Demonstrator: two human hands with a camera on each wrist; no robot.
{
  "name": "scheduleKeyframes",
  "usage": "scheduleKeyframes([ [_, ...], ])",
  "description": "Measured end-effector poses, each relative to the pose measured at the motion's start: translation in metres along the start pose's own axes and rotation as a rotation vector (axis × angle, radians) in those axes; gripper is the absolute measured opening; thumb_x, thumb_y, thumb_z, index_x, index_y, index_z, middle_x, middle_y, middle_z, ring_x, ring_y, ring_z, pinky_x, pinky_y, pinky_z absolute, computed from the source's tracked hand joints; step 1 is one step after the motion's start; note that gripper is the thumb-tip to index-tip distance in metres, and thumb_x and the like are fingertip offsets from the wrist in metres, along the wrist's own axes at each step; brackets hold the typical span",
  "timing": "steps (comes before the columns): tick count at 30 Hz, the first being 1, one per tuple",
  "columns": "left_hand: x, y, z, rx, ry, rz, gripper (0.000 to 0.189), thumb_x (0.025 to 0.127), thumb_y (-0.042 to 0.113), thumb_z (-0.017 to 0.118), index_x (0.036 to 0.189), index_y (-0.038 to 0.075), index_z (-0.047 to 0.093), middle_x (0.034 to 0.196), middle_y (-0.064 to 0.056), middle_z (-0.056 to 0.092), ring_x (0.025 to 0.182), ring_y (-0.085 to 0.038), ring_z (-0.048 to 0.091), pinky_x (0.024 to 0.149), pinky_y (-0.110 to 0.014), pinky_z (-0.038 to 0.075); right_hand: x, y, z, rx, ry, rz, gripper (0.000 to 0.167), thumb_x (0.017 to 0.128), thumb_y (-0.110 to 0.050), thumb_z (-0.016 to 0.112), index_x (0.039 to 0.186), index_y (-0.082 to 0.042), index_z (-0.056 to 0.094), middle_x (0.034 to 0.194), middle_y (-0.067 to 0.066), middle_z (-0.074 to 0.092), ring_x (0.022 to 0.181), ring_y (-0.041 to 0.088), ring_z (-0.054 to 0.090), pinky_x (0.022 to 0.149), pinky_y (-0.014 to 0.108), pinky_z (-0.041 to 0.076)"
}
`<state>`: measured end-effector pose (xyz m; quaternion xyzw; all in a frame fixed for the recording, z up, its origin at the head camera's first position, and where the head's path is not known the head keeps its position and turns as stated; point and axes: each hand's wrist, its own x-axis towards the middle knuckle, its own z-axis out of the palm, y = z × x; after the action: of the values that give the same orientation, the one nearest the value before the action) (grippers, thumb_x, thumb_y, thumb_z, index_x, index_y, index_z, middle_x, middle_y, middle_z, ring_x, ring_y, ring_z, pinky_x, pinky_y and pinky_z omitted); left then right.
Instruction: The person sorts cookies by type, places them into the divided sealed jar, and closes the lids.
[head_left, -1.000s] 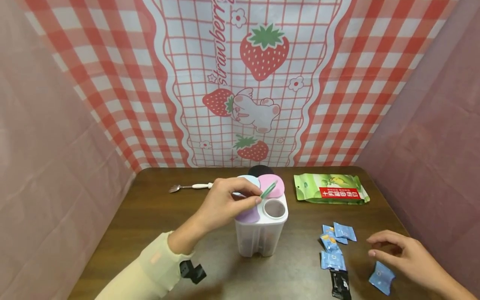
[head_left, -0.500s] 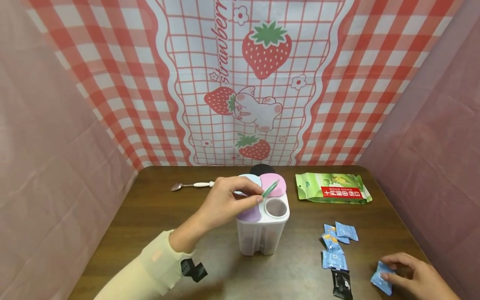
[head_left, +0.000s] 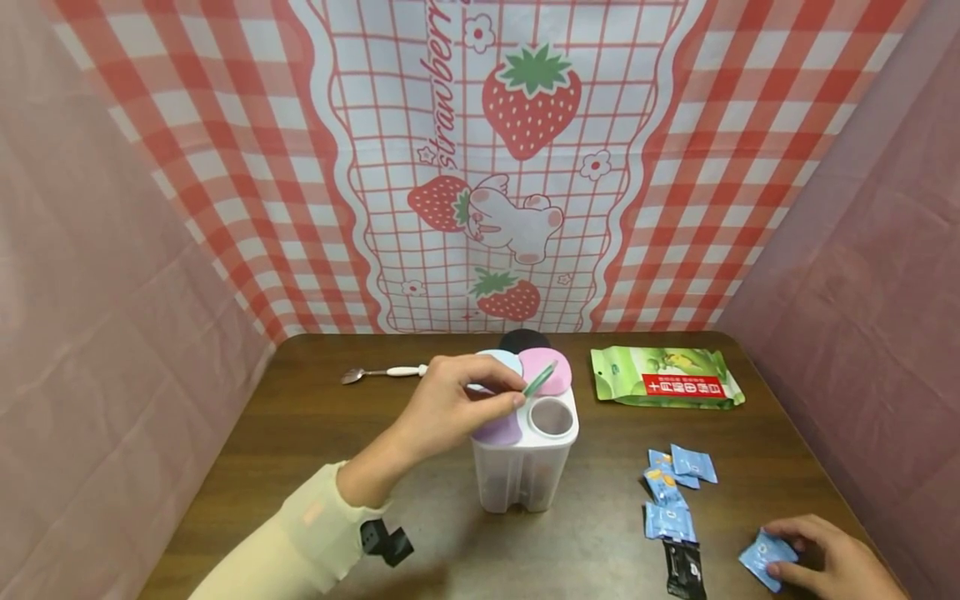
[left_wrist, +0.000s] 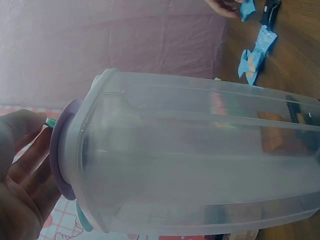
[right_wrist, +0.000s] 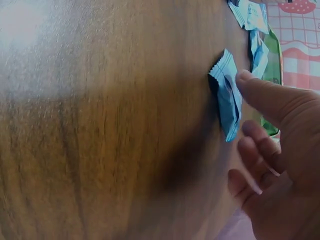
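Note:
A tall translucent container [head_left: 517, 479] with a white top stands mid-table. Its top carries pink [head_left: 547, 371], purple [head_left: 501, 430] and pale blue lids, plus one uncovered round opening [head_left: 551, 417]. Above it my left hand [head_left: 457, 404] pinches a thin green lid [head_left: 542, 379], seen edge-on, between thumb and fingertips. At the lower right, my right hand [head_left: 832, 558] holds a small blue wrapped packet [head_left: 767, 557] by its right side, low at the table. In the right wrist view the thumb lies against this packet [right_wrist: 227, 95]; the index fingertip's contact is hidden.
Several blue packets [head_left: 669, 521] and a black packet [head_left: 684, 568] lie in a column between container and right hand. A green printed pouch [head_left: 666, 377] lies at the back right. A white-handled fork [head_left: 382, 372] rests at the back left, and a dark round object [head_left: 523, 339] sits behind the container.
My right hand has come down and right onto the separate blue packet, which has turned slightly under the fingers. My left hand keeps its place with the green lid.

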<state>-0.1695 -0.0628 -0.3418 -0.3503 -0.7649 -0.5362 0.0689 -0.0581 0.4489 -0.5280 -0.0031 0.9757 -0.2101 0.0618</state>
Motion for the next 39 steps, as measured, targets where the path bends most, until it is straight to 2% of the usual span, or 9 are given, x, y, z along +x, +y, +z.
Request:
scheduleKeyframes([
  [6, 0.0, 0.0, -0.001, 0.002, 0.002, -0.001, 0.011, 0.086, 0.006, 0.081, 0.097, 0.01, 0.079, 0.092, -0.002, 0.078, 0.084, -0.01, 0.073, 0.071, -0.029, 0.065, 0.004, 0.004, -0.001, 0.02, -0.161, 0.06, 0.058, 0.08, -0.04, 0.086, 0.123, -0.006, 0.068, 0.104, 0.0, 0.064, 0.079, -0.001, 0.055, 0.064, 0.02, 0.051],
  [13, -0.001, 0.0, -0.001, -0.004, 0.0, 0.005, 0.011, 0.086, 0.006, 0.081, 0.097, 0.009, 0.079, 0.091, -0.001, 0.078, 0.084, -0.009, 0.073, 0.071, -0.029, 0.065, 0.007, 0.003, 0.002, 0.032, -0.188, 0.19, 0.078, 0.074, -0.052, 0.088, 0.125, 0.002, 0.064, 0.096, -0.003, 0.064, 0.079, 0.012, 0.056, 0.063, 0.026, 0.046],
  [17, -0.001, 0.0, -0.001, -0.006, -0.006, 0.006, 0.011, 0.087, 0.006, 0.081, 0.097, 0.01, 0.079, 0.091, -0.001, 0.078, 0.084, -0.009, 0.073, 0.071, -0.029, 0.065, 0.007, 0.002, 0.002, 0.05, -0.191, 0.23, 0.086, 0.072, -0.054, 0.089, 0.125, 0.007, 0.061, 0.094, -0.003, 0.064, 0.08, 0.015, 0.058, 0.062, 0.026, 0.046],
  [21, 0.0, 0.0, -0.001, -0.003, -0.01, 0.007, 0.011, 0.086, 0.006, 0.081, 0.097, 0.01, 0.08, 0.092, -0.001, 0.078, 0.084, -0.009, 0.073, 0.071, -0.029, 0.065, 0.007, 0.0, 0.002, 0.044, -0.145, 0.202, 0.081, 0.071, -0.051, 0.09, 0.124, 0.005, 0.064, 0.093, -0.004, 0.065, 0.079, 0.011, 0.058, 0.061, 0.023, 0.046],
  [27, -0.001, 0.001, -0.001, 0.004, -0.013, 0.001, 0.012, 0.086, 0.006, 0.081, 0.097, 0.011, 0.08, 0.092, -0.001, 0.078, 0.084, -0.009, 0.073, 0.071, -0.029, 0.065, 0.005, -0.005, -0.003, -0.027, -0.026, 0.104, 0.062, 0.073, -0.045, 0.09, 0.116, -0.005, 0.072, 0.096, -0.002, 0.067, 0.073, -0.001, 0.053, 0.06, 0.021, 0.047],
  [32, -0.001, 0.001, -0.001, 0.004, -0.011, 0.001, 0.012, 0.086, 0.006, 0.081, 0.097, 0.011, 0.08, 0.092, -0.001, 0.078, 0.084, -0.009, 0.073, 0.071, -0.029, 0.065, 0.003, -0.014, -0.01, -0.029, 0.025, 0.088, 0.053, 0.076, -0.046, 0.088, 0.115, -0.012, 0.076, 0.101, 0.004, 0.073, 0.074, 0.002, 0.057, 0.059, 0.023, 0.047],
  [34, -0.001, 0.001, -0.001, 0.001, -0.011, 0.005, 0.012, 0.086, 0.005, 0.081, 0.097, 0.01, 0.08, 0.092, -0.001, 0.078, 0.084, -0.009, 0.073, 0.071, -0.029, 0.065, 0.003, -0.019, -0.014, -0.013, 0.055, 0.069, 0.048, 0.078, -0.039, 0.087, 0.115, -0.012, 0.076, 0.1, 0.004, 0.075, 0.073, 0.001, 0.058, 0.058, 0.023, 0.049],
  [36, -0.001, 0.001, -0.001, 0.0, -0.009, 0.007, 0.012, 0.086, 0.005, 0.081, 0.097, 0.01, 0.08, 0.092, -0.001, 0.078, 0.084, -0.009, 0.073, 0.071, -0.029, 0.065, 0.002, -0.025, -0.019, 0.004, 0.118, 0.023, 0.04, 0.079, -0.031, 0.088, 0.113, -0.013, 0.077, 0.098, 0.003, 0.075, 0.072, -0.001, 0.058, 0.057, 0.022, 0.05],
  [39, -0.001, 0.001, -0.001, -0.001, -0.007, 0.01, 0.011, 0.086, 0.005, 0.081, 0.097, 0.01, 0.079, 0.091, -0.001, 0.078, 0.084, -0.009, 0.073, 0.071, -0.029, 0.065, 0.003, -0.036, -0.028, 0.002, 0.291, -0.113, 0.034, 0.073, -0.017, 0.091, 0.105, -0.016, 0.079, 0.09, -0.005, 0.074, 0.066, -0.007, 0.053, 0.053, 0.02, 0.048],
])
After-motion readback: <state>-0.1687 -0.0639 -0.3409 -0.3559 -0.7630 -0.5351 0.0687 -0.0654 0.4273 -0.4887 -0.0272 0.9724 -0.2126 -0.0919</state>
